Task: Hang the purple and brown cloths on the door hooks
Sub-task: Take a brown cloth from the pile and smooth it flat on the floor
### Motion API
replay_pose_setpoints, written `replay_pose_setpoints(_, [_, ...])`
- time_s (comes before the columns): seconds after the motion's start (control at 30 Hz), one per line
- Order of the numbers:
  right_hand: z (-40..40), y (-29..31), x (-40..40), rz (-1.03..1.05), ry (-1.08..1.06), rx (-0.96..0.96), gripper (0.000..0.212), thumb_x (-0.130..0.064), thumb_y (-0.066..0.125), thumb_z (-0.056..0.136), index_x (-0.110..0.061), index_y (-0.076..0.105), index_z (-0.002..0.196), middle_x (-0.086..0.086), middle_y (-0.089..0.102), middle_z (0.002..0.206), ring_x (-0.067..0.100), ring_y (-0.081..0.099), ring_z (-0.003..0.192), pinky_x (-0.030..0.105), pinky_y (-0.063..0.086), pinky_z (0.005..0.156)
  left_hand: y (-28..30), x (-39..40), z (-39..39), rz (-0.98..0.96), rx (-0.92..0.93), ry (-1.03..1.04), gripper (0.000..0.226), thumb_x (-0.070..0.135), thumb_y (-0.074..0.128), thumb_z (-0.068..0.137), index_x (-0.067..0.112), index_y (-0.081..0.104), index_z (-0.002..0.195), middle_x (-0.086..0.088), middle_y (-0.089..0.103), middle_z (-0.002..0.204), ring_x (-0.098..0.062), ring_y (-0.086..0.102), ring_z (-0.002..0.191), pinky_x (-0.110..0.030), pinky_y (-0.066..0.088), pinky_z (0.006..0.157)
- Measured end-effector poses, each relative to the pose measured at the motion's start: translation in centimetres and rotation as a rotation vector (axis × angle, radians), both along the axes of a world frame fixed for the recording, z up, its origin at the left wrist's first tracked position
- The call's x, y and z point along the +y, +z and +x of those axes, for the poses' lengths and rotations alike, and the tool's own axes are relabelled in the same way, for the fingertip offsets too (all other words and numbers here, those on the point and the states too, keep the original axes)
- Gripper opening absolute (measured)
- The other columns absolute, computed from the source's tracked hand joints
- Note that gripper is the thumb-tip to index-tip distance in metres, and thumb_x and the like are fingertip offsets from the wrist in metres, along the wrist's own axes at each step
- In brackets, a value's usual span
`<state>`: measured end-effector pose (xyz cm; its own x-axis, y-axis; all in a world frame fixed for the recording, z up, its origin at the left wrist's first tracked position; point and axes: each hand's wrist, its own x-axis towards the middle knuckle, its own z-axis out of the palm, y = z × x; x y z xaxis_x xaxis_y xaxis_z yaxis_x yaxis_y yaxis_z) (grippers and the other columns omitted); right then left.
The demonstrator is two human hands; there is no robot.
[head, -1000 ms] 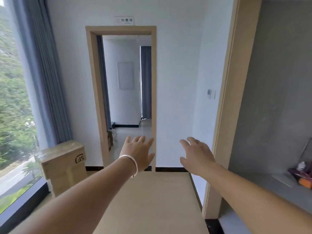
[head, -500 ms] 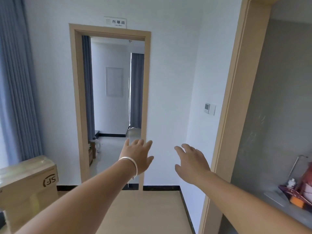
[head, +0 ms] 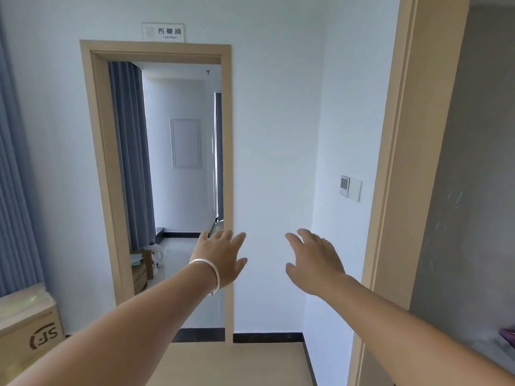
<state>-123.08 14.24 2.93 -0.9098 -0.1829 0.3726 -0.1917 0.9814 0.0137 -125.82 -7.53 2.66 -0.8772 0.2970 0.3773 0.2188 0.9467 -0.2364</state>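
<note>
Your left hand (head: 220, 257) and right hand (head: 313, 259) are both held out ahead of you at the centre of the view, palms down, fingers spread and relaxed, holding nothing and touching nothing. A bangle (head: 207, 271) circles the left wrist.

Beyond the left hand, from 12 to 10 o'clock, an open doorway (head: 156, 174) leads into a further room, with a sign (head: 163, 32) over its frame and a curtain (head: 129, 151) inside. At 8 o'clock sits a box (head: 30, 327). At 3 o'clock a second door frame (head: 401, 162) borders a grey-walled space, with a wall switch (head: 350, 188) just left of it.

Neither the purple nor the brown cloth can be identified; a purple scrap (head: 508, 337) at 4 o'clock is too cropped to name. No door hooks are visible either. Judged from this, nothing is hung: you have yet to find the cloths, pick them up, and reach the hooks. Their orientation and long axis cannot be told.
</note>
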Motion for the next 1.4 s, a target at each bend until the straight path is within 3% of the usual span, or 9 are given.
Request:
replay_pose_setpoints(0.5, [-17.5, -1.3, 9.0, -0.043, -0.033, -0.044, 0.063, -0.037, 0.045, 0.092, -0.023, 0.022, 0.149, 0.004, 0.021, 0.155, 0.022, 0.027, 0.138, 0.036, 0.027, 0.110, -0.8, 7.9, -18.9, -0.024, 0.007, -0.020, 0.060, 0.052, 0.032, 0.096, 0.026, 0.020, 0.149, -0.001, 0.039, 0.146, -0.020, 0.033, 0.137, -0.047, 0.018, 0.114])
replay_pose_setpoints(0.8, [-33.4, -1.7, 9.4, 0.010, -0.050, -0.048, 0.064, -0.038, 0.045, 0.092, -0.023, 0.021, 0.149, 0.004, 0.020, 0.156, 0.022, 0.026, 0.139, 0.036, 0.025, 0.111, -1.5, 8.8, -36.0, 0.039, 0.014, -0.032, 0.060, 0.051, 0.032, 0.097, 0.026, 0.019, 0.149, -0.002, 0.034, 0.150, -0.021, 0.028, 0.141, -0.047, 0.015, 0.115])
replay_pose_setpoints(1.07, [-47.9, -0.7, 7.6, 0.031, -0.026, -0.040, 0.064, -0.039, 0.046, 0.092, -0.024, 0.022, 0.149, 0.003, 0.020, 0.156, 0.021, 0.028, 0.139, 0.034, 0.025, 0.110, -1.6, 6.9, -49.6, 0.072, 0.008, -0.003, 0.059, 0.052, 0.032, 0.097, 0.026, 0.020, 0.149, -0.002, 0.035, 0.149, -0.021, 0.029, 0.140, -0.046, 0.019, 0.114])
replay_pose_setpoints(1.2, [-53.2, -1.3, 5.6, 0.030, 0.020, -0.057, 0.064, -0.039, 0.046, 0.092, -0.024, 0.021, 0.149, 0.003, 0.020, 0.156, 0.022, 0.028, 0.139, 0.033, 0.027, 0.110, -2.4, 4.6, -52.9, 0.059, -0.013, 0.042, 0.059, 0.052, 0.032, 0.096, 0.026, 0.021, 0.148, -0.001, 0.038, 0.146, -0.020, 0.032, 0.137, -0.044, 0.022, 0.110])
replay_pose_setpoints(1.4, [-60.9, -3.4, -0.7, 0.038, 0.171, -0.095, 0.064, -0.038, 0.045, 0.093, -0.023, 0.021, 0.150, 0.003, 0.020, 0.156, 0.022, 0.026, 0.140, 0.033, 0.026, 0.110, -4.0, -2.3, -56.7, 0.071, -0.060, 0.187, 0.057, 0.051, 0.032, 0.097, 0.026, 0.022, 0.148, -0.001, 0.040, 0.145, -0.022, 0.033, 0.137, -0.048, 0.016, 0.116])
